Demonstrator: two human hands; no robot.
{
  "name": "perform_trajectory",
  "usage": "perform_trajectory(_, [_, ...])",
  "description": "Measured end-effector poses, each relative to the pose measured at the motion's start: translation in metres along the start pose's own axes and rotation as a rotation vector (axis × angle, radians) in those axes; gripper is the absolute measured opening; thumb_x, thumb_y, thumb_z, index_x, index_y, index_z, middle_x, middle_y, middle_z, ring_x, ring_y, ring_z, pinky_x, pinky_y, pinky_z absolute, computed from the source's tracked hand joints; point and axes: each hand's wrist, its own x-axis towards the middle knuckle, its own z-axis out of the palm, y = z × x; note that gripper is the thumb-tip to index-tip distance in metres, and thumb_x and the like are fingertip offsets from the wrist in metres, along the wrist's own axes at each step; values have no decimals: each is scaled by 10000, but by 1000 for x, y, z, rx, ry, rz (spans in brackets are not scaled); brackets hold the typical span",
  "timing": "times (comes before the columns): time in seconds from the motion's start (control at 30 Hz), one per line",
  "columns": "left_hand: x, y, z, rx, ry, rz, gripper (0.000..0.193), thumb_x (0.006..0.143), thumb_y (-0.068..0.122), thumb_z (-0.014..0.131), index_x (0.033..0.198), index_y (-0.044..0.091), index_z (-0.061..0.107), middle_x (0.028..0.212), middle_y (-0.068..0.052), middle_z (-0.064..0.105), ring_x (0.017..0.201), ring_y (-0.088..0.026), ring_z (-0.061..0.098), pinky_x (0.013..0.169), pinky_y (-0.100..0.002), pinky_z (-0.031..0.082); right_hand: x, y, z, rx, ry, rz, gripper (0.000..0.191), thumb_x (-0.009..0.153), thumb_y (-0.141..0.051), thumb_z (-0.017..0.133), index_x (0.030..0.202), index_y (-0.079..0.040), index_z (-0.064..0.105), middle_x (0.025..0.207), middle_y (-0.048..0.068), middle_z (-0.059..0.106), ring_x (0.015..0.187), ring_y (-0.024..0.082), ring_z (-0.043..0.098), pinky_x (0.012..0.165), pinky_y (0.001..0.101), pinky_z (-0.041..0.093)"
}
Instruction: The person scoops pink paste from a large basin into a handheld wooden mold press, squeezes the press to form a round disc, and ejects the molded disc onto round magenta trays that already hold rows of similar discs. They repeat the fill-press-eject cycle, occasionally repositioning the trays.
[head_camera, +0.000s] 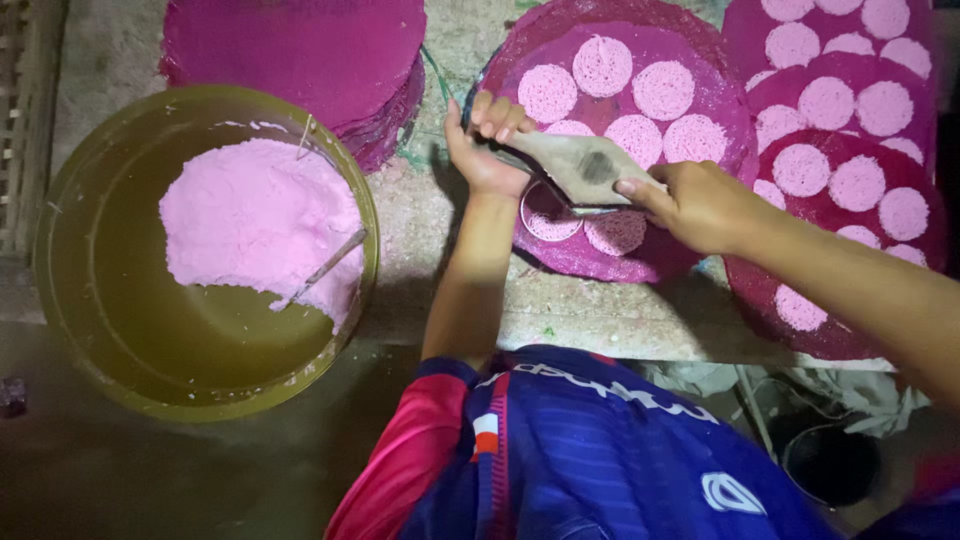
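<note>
My left hand (485, 140) grips one end of a flat grey scraper (580, 165), fingers curled over it. At the other end my right hand (700, 205) pinches the same tool. The scraper lies across a round metal ring mould (548, 212) that rests on a magenta woven tray (620, 255). This tray carries several round pale-pink cakes (602, 65). Pink paste shows inside the ring, partly hidden by the scraper.
A large olive basin (120, 300) at the left holds a mound of pink dough (255, 225) with a thin stick in it. A stack of bare magenta trays (300, 50) lies at the back. More trays with pink cakes (850, 130) overlap at the right. A dark bucket (830, 465) stands below.
</note>
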Motion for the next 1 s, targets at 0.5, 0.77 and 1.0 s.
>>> perform_trajectory(0.5, [1,18,5,139,202,47,444,965,540,431,696,187,422,568,65,328,519,-112,336,617,-337,392,13,-9,19,151,-50,-72,605,1063,-502,389,1004,15,699,708,255,668,654,371,672,699,512,523])
perform_trajectory(0.77, [20,16,16,169,158,96,406,945,498,414,692,180,411,574,59,320,517,-116,326,592,-327,350,16,-11,10,142,86,-98,572,1042,-506,401,1058,-26,713,639,240,659,614,372,665,674,527,514])
perform_trajectory(1.0, [20,7,19,158,250,133,452,954,536,374,679,178,395,565,48,305,507,-121,304,558,-317,331,30,5,16,43,107,-90,618,1060,-535,443,1003,6,735,713,221,661,668,355,649,685,523,508])
